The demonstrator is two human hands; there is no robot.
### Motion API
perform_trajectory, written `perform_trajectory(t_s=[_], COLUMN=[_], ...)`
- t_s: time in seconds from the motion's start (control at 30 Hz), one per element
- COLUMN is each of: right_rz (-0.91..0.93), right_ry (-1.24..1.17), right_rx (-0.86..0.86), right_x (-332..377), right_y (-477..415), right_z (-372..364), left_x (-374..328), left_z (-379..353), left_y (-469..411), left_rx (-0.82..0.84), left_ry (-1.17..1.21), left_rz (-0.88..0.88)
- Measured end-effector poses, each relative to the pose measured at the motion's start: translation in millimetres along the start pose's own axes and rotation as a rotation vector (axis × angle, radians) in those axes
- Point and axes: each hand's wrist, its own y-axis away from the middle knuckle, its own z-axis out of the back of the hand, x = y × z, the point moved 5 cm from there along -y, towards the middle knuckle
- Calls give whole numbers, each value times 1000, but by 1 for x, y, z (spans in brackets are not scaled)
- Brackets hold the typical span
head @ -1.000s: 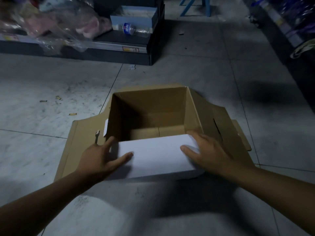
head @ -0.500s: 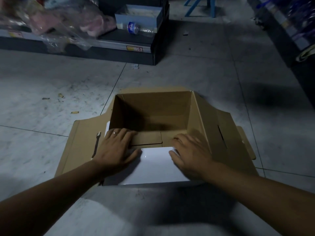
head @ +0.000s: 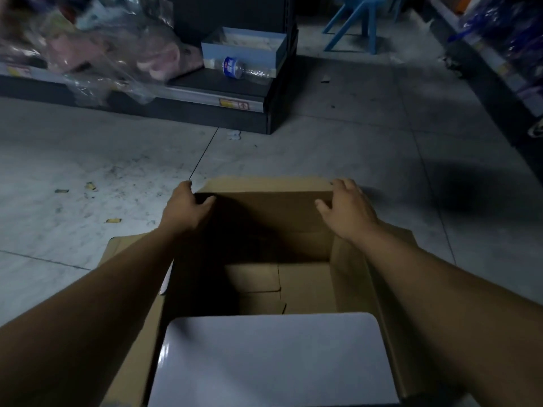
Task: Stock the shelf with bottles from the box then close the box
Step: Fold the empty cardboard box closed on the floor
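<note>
Both grips have left the white near flap they were pressing half a second ago and reached across to the far side of the box. My view has come forward over the opening with them.

The tiled floor (head: pixel 88 160) carries everything, and the low dark shelf (head: pixel 211 83) runs along it well beyond the box. The cardboard box (head: pixel 349 286) sits on the floor right below me. I see no bottles in it, only bare base panels. Its near flap (head: pixel 273 356) is folded in over the near part of the opening, white side up. The far flap (head: pixel 264 185) shows as a pale strip along the far rim, not yet folded in.

The left grip (head: pixel 188 207) holds that flap at its left corner, fingers hooked over the outside and thumb inside. The right grip (head: pixel 346 210) holds the right corner, fingers curled over the top edge and thumb spread on the inner face. One water bottle (head: pixel 238 67) lies on its side on the shelf, against a pale open tray (head: pixel 244 45).

I judge the stocking done and the closing under way. To fold this flap well, I would draw both corners toward me evenly so the crease bends straight, then lay the flap level toward the near one. My thumbs should slip out before it seats. The left side flap (head: pixel 117 243), lying out on the floor, would come after.
</note>
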Motion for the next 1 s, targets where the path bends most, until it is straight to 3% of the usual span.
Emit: perform_trajectory(t_s=[0.17, 0.4, 0.53, 0.73, 1.0], right_rz=[-126, -200, -10, 309, 278], right_ry=[-114, -653, -581, -114, -100], right_rx=[54, -262, -302, -119, 125], right_x=[-7, -12, -18, -7, 2], right_y=[-31, -20, 15, 65, 87], right_z=[-18, 2, 14, -4, -25], left_x=[-5, -9, -10, 6, 9], left_z=[0, 29, 39, 26, 4], left_y=[-18, -11, 27, 75, 98], left_rx=[-18, -140, -50, 66, 101], left_ry=[289, 524, 358, -27, -271], left_rz=[37, -110, -319, -455, -426])
